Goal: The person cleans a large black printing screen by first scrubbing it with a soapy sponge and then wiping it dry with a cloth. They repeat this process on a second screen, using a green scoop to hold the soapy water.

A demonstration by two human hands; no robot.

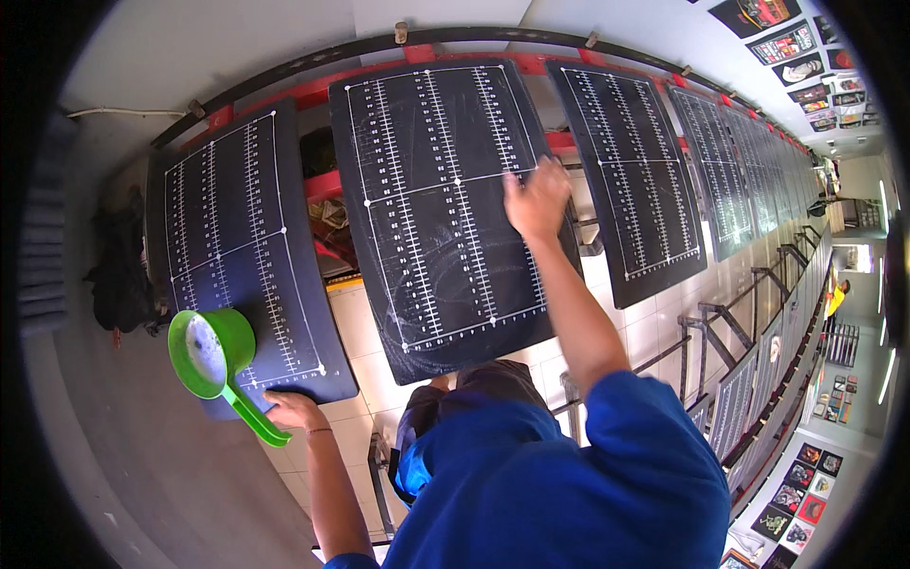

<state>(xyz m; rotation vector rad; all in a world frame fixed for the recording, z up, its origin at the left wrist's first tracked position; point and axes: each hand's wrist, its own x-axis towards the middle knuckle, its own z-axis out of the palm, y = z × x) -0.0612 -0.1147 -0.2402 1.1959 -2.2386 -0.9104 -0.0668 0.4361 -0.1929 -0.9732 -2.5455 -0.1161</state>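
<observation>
My right hand is over the right edge of the middle black board, its thumb apart from its slightly blurred fingers. I see nothing in it, though the palm side is hidden. White lines, ruler-like scales and dots mark this board, and pale wet-looking streaks cross its surface. My left hand lies at the near edge of the left black board, fingers extended beside the handle of a green plastic dipper. Whitish, foamy liquid fills part of the dipper, which appears to stand on that board's near left corner.
Another marked black board is to the right, with several more receding beyond it. A red and black metal rack runs along the wall behind them. Dark metal frames stand on the tiled floor at right. Pictures hang on the walls.
</observation>
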